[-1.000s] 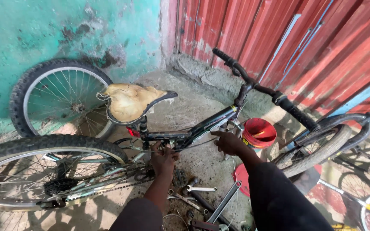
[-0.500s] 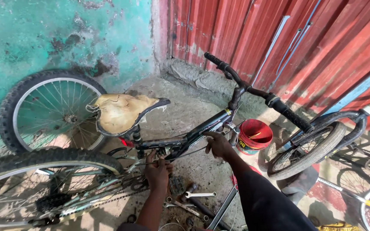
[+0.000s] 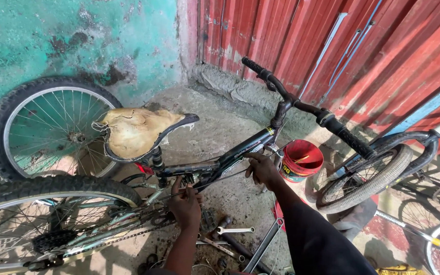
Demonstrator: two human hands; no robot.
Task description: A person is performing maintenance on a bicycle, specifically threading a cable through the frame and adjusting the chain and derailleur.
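A black bicycle stands across the view, with a torn, worn-out saddle and black handlebars. My left hand grips a thin cable or rod below the frame, near the seat tube. My right hand holds the down tube and the same cable near the head of the frame. The rear wheel is at lower left and the front wheel at right.
A loose wheel leans on the teal wall. A red bucket stands behind the frame. A spanner and other tools lie on the concrete floor. Red corrugated sheets stand behind. Parts of another bicycle show at lower right.
The view has shifted slightly, so the bicycle sits lower right in frame. Both hands stay on the frame and cable, the left a little closer to the seat tube.
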